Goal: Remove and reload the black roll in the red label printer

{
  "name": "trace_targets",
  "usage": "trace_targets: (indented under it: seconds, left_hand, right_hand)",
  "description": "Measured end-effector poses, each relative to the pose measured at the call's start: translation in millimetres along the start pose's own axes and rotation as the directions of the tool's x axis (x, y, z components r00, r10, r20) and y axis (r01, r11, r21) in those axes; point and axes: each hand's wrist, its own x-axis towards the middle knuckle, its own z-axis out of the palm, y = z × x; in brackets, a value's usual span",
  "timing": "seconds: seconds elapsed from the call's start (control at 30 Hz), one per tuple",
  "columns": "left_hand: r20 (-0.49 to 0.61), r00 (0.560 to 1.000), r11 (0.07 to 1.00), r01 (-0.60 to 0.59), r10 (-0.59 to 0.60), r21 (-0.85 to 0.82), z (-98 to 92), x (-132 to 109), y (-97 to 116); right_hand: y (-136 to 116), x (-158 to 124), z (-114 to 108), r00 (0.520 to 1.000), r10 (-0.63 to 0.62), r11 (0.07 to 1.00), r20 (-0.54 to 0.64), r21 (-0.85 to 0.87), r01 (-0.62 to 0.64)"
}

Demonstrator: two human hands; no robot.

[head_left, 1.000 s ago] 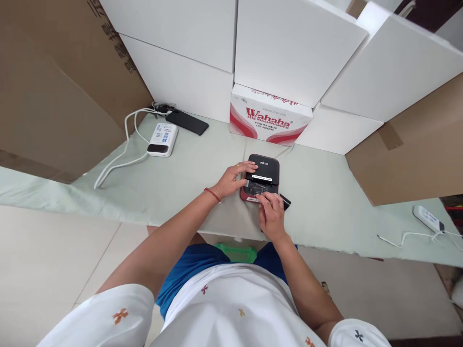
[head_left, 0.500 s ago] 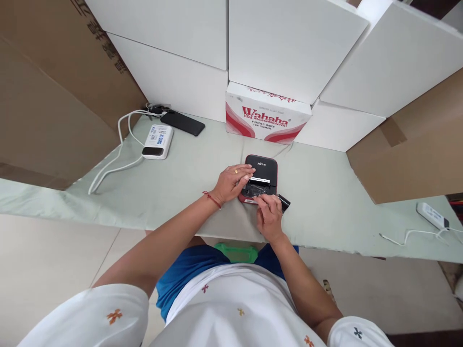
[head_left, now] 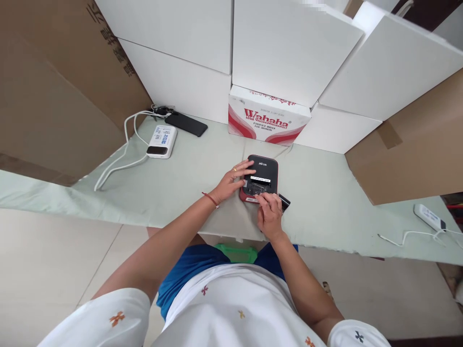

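Resting spread along the left side of the device (head_left: 263, 167), the fingers (head_left: 247, 164) of the left hand (head_left: 228, 185) press lightly on its black lid and edge without closing round it; the thumb lies lower, beside the open recess (head_left: 257, 188). The fingers of the right hand (head_left: 270, 218) are bent together at the front edge of the device; whether they pinch anything cannot be told, since the hand hides what lies beneath. Just beside them, at the right, is a dark glossy piece (head_left: 284, 202), partly covered.

The device, black on top with a red rim, sits on the surface (head_left: 318, 193) near its front edge, between the two hands. A white strip (head_left: 260, 179) crosses it above the recess. One left finger wears a ring (head_left: 235, 169), and a red bracelet (head_left: 210, 199) circles the left wrist.

Behind the device, a Wahaha box (head_left: 269, 120) stands against white panels (head_left: 282, 48). At the left lie a power bank (head_left: 162, 141), a looped white cable (head_left: 108, 171) and a black phone (head_left: 186, 123). A second power bank (head_left: 429, 218) lies far to the right. Brown cardboard (head_left: 39, 106) rises at both ends. Below the surface, a green stool (head_left: 237, 253) shows between blue shorts (head_left: 191, 270).
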Motion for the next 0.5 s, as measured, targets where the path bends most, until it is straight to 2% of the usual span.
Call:
trace_targets:
  seconds: [0.1, 0.17, 0.37, 0.5]
  left_hand:
    - [-0.074, 0.987, 0.987, 0.138, -0.144, -0.086, 4.7, -4.7, -3.5]
    - [-0.077, 0.977, 0.971, 0.185, -0.199, -0.151, 6.7, -5.9, -10.0]
    - [-0.033, 0.967, 0.931, 0.235, -0.254, -0.28, 9.9, -5.2, -33.8]
    - [-0.037, 0.967, 0.924, 0.229, -0.252, -0.307, 13.6, -10.3, -38.1]
  right_hand:
    - [0.2, -0.8, 2.3, 1.0, -0.001, 1.0, -0.003, -0.019, 0.001]
    - [-0.7, -0.1, 3.6, 0.999, -0.014, 0.999, -0.028, -0.053, 0.013]
    - [-5.1, 3.7, 6.2, 0.994, -0.044, 0.999, -0.102, -0.033, 0.041]
    - [-10.5, 8.4, -3.5, 0.999, 0.017, 1.0, -0.042, 0.017, -0.017]
